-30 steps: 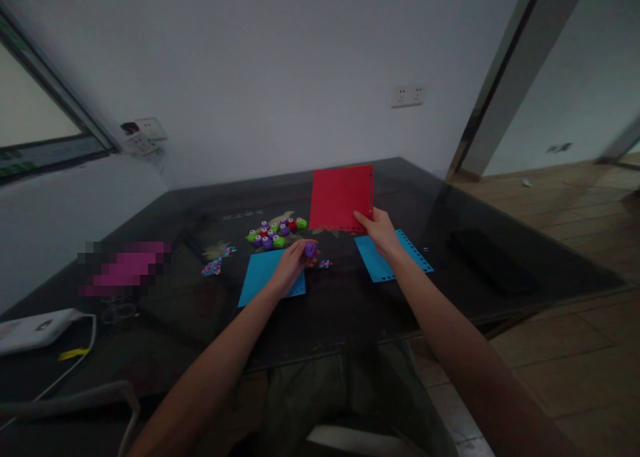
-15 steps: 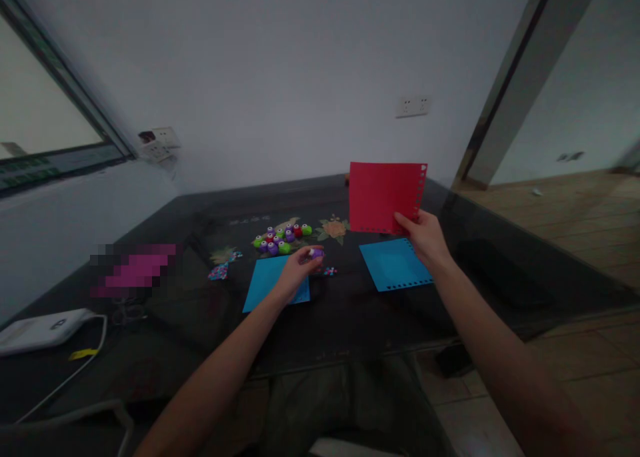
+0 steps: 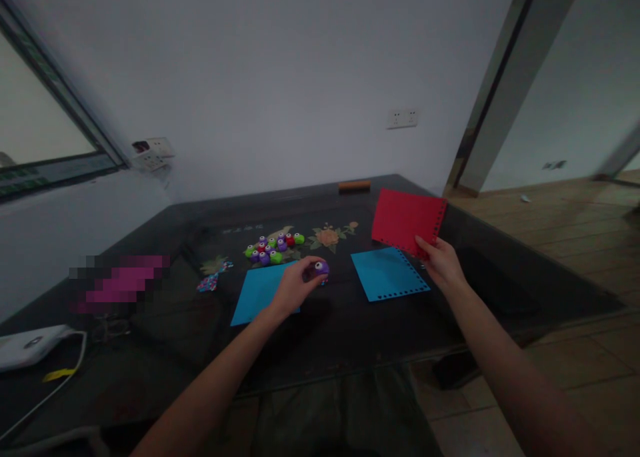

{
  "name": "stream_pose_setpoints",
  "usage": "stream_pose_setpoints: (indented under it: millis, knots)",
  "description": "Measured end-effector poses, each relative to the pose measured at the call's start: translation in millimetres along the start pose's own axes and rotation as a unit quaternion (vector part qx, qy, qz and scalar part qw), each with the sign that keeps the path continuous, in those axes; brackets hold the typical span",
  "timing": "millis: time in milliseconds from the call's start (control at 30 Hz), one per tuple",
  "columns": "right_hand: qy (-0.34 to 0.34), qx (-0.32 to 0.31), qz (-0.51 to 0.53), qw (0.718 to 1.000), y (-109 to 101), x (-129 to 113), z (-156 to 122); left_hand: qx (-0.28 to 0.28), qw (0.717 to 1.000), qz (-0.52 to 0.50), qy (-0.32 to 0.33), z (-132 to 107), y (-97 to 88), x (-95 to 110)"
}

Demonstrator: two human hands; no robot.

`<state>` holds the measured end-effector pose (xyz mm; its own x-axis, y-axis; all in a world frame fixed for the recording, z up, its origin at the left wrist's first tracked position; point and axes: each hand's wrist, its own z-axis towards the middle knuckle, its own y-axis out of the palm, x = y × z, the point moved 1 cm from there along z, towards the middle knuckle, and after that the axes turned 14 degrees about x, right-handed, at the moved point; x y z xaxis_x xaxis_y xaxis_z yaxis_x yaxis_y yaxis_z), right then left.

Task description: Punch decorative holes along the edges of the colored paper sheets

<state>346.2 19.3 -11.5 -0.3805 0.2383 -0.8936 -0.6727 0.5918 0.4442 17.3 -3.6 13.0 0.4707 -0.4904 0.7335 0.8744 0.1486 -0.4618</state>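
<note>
My left hand (image 3: pixel 295 285) pinches a small purple toy with an eye (image 3: pixel 321 268), held above the table beside a blue sheet (image 3: pixel 257 290). My right hand (image 3: pixel 443 262) grips the lower edge of a red sheet (image 3: pixel 407 218) with holes along its right side, raised and tilted. Under and left of that hand lies a second blue sheet (image 3: pixel 387 275) with punched holes. Beyond my left hand, several green, purple and red eyed toys (image 3: pixel 273 247) sit in a cluster. A colourful patterned piece (image 3: pixel 209 282) lies left of the first blue sheet.
The dark table (image 3: pixel 330 343) carries printed flowers (image 3: pixel 327 237). An orange-brown cylinder (image 3: pixel 354 186) lies at its back edge. At the left are a pixelated pink item (image 3: pixel 125 282) and a white device (image 3: pixel 33 347) with a cable. A wall (image 3: pixel 280 97) stands behind.
My right hand has moved right and lowered the red sheet, which is now tilted. The purple toy in my left hand has turned so that its eye shows. The view has shifted slightly.
</note>
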Motion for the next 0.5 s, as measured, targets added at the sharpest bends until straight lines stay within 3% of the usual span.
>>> stream_pose_setpoints:
  millis: [133,233,500]
  knots:
    - [0.004,0.004,0.019,1.0,0.2,-2.2,-0.7,-0.014,0.999,-0.028,0.036,10.5,8.2,18.4]
    - [-0.003,0.011,0.025,1.0,0.0,-3.9,-1.3,-0.025,0.997,-0.054,0.04,26.7,26.5,19.3]
    - [0.005,0.02,0.041,0.999,-1.4,-7.5,-2.2,-0.066,0.996,0.027,0.045,82.6,101.2,-18.2]
